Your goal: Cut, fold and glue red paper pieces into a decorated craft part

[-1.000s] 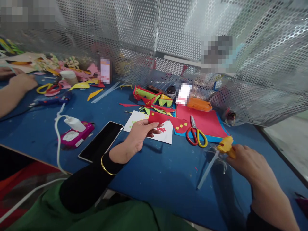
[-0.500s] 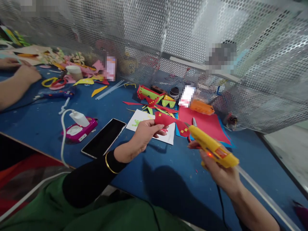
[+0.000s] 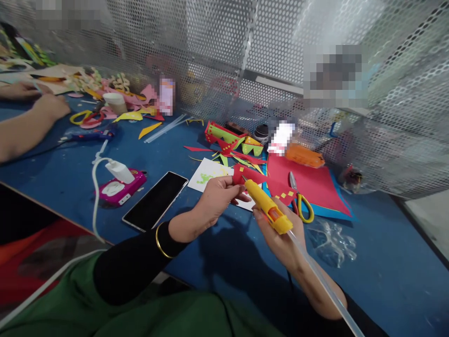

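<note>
My left hand [image 3: 219, 196] pinches the left end of a red paper piece [image 3: 257, 175] dotted with small yellow squares. A yellow glue gun [image 3: 268, 206] is gripped in my right hand [image 3: 280, 234], with a long clear glue stick [image 3: 322, 276] running out of its back. The gun's nozzle points at the red paper near my left fingers; whether it touches cannot be made out. Beneath the hands lies a white sheet [image 3: 200, 175] with small cut bits on it. Behind the paper sits a pile of red and green cut-outs [image 3: 224, 140].
Scissors [image 3: 305, 209] rest beside red sheets [image 3: 308, 180] at right, near crumpled clear plastic [image 3: 333, 243]. A black phone [image 3: 156, 201] and a purple power socket [image 3: 121, 189] lie left. Another person's hand [image 3: 52, 107] works at far left. A perforated metal screen [image 3: 210, 56] stands behind.
My right hand has brought the glue gun leftward, its nozzle now near my left fingers. The scissors and clear plastic have come into fuller view. My left hand still holds the red paper.
</note>
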{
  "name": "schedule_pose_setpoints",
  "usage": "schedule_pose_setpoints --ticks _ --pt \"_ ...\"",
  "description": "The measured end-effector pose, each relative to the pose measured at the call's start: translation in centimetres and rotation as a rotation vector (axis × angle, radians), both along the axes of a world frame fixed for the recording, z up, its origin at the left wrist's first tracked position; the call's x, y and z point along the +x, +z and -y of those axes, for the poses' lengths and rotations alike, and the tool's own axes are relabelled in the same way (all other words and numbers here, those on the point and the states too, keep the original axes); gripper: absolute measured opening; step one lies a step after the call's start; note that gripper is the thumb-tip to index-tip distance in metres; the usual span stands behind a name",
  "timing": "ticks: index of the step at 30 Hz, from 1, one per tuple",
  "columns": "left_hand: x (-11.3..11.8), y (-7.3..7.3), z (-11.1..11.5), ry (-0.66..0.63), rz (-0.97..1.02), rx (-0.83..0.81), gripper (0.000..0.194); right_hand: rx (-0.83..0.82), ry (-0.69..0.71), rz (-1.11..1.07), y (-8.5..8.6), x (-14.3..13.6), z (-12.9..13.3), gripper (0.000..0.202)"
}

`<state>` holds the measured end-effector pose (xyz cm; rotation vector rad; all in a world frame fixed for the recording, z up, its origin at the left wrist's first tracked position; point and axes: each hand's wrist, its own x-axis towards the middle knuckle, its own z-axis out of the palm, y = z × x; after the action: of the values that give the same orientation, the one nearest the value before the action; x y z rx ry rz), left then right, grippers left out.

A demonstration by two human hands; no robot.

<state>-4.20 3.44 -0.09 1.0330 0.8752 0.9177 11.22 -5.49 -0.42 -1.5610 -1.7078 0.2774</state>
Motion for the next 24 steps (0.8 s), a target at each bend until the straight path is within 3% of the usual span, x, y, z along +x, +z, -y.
schedule_pose_setpoints --ticks 14,24 --pt "0.05 0.00 0.09 0.005 -0.018 0.026 0.010 0.120 0.016 0.190 0.54 -0.03 0.01 0.024" --pt "0.11 -0.02 0.04 0.016 -0.016 0.013 0.008 0.119 -0.001 0.238 0.68 -0.07 -0.13 0.027"
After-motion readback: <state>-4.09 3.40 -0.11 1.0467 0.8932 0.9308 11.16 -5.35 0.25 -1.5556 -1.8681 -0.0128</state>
